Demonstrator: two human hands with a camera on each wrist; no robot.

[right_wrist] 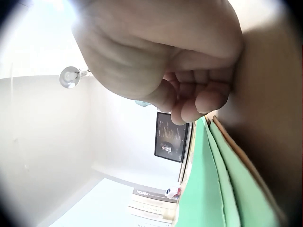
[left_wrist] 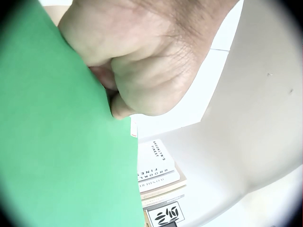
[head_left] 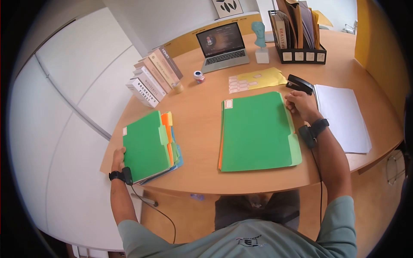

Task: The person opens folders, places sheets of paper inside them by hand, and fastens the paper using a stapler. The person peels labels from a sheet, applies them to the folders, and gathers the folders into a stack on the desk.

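From here, the left hand (head_left: 119,159) grips the left edge of the left pile of green paper folders (head_left: 144,146), with orange, yellow and blue layers jutting from its right side. Most of its fingers are hidden behind the folders, so I can't tell how deep the hold goes. The right hand (head_left: 304,105) is narrow, its fingers curled in and holding nothing, beside the upper right edge of the right pile of green paper folders (head_left: 258,133); whether its knuckles touch the tabletop (head_left: 195,142) I can't make out. Both piles lie on the tabletop, well apart.

A black stapler (head_left: 300,84) sits just beyond the right hand, and white paper sheets (head_left: 342,120) lie to its right. The small print on the folder labels is too blurred to read, and the framed leaf print (head_left: 228,7) is cut off at the top of the head view.

The left wrist view shows the heel of the left hand and a fingertip at the green edge, which the head view barely gives. The right wrist view opens up the curled fingertips, the layered green edges over a brownish one, and a round white lamp head (right_wrist: 71,76) that the head view leaves out.
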